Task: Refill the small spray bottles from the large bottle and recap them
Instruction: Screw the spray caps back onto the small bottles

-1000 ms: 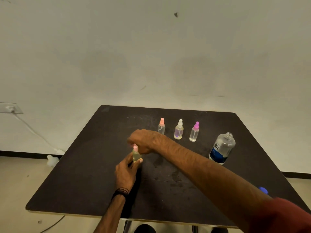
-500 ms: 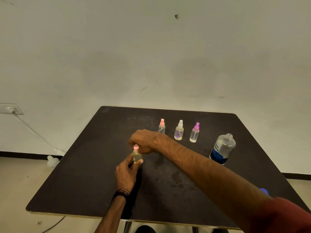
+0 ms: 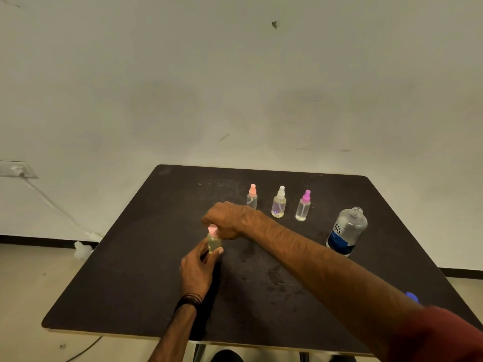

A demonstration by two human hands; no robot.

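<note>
A small spray bottle (image 3: 213, 242) with yellowish liquid stands upright near the middle of the dark table (image 3: 130, 270). My left hand (image 3: 197, 270) grips its body from below. My right hand (image 3: 227, 218) reaches across, fingers closed on its pink spray cap (image 3: 212, 229). Behind them stand three more small capped bottles in a row: a peach-capped bottle (image 3: 252, 197), a white-capped bottle (image 3: 279, 203) and a magenta-capped bottle (image 3: 303, 207). The large clear bottle (image 3: 346, 231) with a blue label stands uncapped at the right.
A blue cap (image 3: 412, 297) lies near the table's right edge, partly hidden by my right arm. A wall socket (image 3: 15, 169) with a white cable (image 3: 52, 205) sits on the left wall. A white plug piece (image 3: 82, 250) lies on the floor.
My hands and the bottle have stayed almost in place; the right hand's fingers shifted slightly on the pink cap.
</note>
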